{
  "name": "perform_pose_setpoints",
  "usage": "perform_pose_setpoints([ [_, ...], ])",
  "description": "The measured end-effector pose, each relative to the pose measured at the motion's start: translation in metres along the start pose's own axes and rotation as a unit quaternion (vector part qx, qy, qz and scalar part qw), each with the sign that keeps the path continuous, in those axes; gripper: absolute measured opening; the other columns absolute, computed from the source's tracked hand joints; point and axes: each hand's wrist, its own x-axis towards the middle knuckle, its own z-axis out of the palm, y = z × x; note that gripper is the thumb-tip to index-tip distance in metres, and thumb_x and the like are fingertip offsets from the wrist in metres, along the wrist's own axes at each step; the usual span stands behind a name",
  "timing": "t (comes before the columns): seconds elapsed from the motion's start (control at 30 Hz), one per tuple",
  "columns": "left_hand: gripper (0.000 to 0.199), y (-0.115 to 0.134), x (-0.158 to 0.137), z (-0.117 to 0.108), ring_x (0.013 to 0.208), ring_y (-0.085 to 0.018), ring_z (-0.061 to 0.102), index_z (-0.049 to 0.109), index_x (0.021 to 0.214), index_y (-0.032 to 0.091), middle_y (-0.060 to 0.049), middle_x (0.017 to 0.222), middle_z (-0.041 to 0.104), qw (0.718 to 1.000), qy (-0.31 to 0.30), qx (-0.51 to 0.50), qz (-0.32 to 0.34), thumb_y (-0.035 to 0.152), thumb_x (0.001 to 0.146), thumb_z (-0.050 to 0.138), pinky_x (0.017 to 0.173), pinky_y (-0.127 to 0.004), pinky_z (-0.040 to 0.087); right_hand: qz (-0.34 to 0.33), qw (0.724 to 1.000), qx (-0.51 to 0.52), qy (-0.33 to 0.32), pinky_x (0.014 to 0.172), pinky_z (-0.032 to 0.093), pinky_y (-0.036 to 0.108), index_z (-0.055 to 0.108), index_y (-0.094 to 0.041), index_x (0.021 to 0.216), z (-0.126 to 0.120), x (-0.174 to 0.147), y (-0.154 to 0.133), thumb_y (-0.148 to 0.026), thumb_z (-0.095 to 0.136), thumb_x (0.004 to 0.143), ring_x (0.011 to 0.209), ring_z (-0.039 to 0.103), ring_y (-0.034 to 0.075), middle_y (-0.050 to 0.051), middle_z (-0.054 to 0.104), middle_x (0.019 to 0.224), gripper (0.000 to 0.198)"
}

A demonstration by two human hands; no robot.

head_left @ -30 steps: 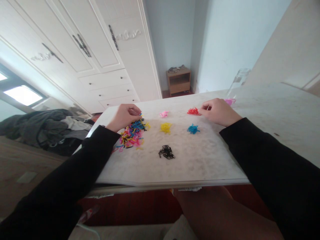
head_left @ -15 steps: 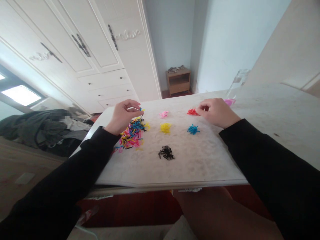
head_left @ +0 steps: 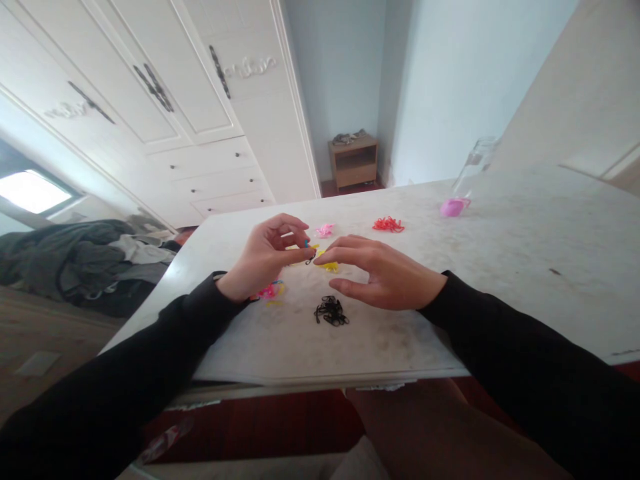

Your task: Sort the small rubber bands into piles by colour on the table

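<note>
My left hand [head_left: 277,253] pinches a few small rubber bands [head_left: 311,251], blue, yellow and black, between thumb and fingers. Close to them is my right hand [head_left: 377,272], fingers apart and nothing visible in it. The right hand partly covers the yellow rubber band pile [head_left: 327,264] and hides where the blue pile lay. Black rubber bands [head_left: 331,311] lie nearer me. Pink rubber bands [head_left: 325,231] and red rubber bands [head_left: 389,225] form piles farther back. The mixed rubber band heap [head_left: 271,291] is mostly behind my left hand and wrist.
A clear bottle [head_left: 469,170] stands at the table's back right beside a bright pink object [head_left: 454,207]. The white table [head_left: 525,267] has its front edge close to my legs. Dark clothes [head_left: 75,267] are heaped to the left.
My right hand has left the red pile and come inward toward my left hand, its fingers now apart. My left hand has moved right, off the mixed heap, still pinching rubber bands.
</note>
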Motion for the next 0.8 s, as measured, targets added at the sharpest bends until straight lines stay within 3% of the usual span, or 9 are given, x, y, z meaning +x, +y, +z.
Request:
perform_pose_setpoints([
  [0.2,0.04,0.002,-0.004,0.003,0.068,-0.011,0.065,0.067,0.094,0.021,0.003,0.078,0.064,1.0,-0.02,0.012,-0.009,0.023,0.065,0.093,0.06,-0.023,0.059,0.005,0.999,0.027,-0.017,0.109,0.05,0.044,0.068,-0.02,0.128,0.003,0.0,-0.005,-0.025,0.063,0.098,0.122,0.064,0.025,0.012,0.068,0.132,0.03],
  [0.47,0.041,-0.001,-0.004,0.002,0.07,-0.013,0.066,0.066,0.094,0.023,0.002,0.079,0.066,0.998,0.002,0.06,0.009,0.027,0.065,0.094,0.066,-0.028,0.06,0.016,1.0,-0.006,-0.005,0.099,0.053,0.042,0.073,-0.018,0.11,0.002,-0.001,0.002,-0.019,0.059,0.098,0.108,0.068,0.024,0.011,0.074,0.115,0.018],
  [0.57,0.038,-0.003,-0.002,0.001,0.07,-0.012,0.065,0.066,0.094,0.022,0.002,0.08,0.066,0.997,0.019,0.075,0.009,0.026,0.066,0.093,0.068,-0.028,0.06,0.003,0.999,-0.041,-0.03,0.099,0.052,0.042,0.074,-0.018,0.103,0.001,-0.002,0.005,-0.013,0.058,0.096,0.108,0.066,0.025,0.011,0.075,0.111,0.018],
  [0.8,0.042,-0.008,0.0,-0.002,0.071,-0.011,0.065,0.068,0.094,0.021,0.003,0.078,0.067,0.998,0.014,0.062,0.003,0.024,0.064,0.096,0.069,-0.026,0.06,0.021,0.985,-0.094,-0.144,0.105,0.044,0.056,0.066,-0.017,0.13,0.012,-0.002,-0.004,-0.004,0.048,0.094,0.136,0.054,0.031,0.017,0.068,0.136,0.043],
])
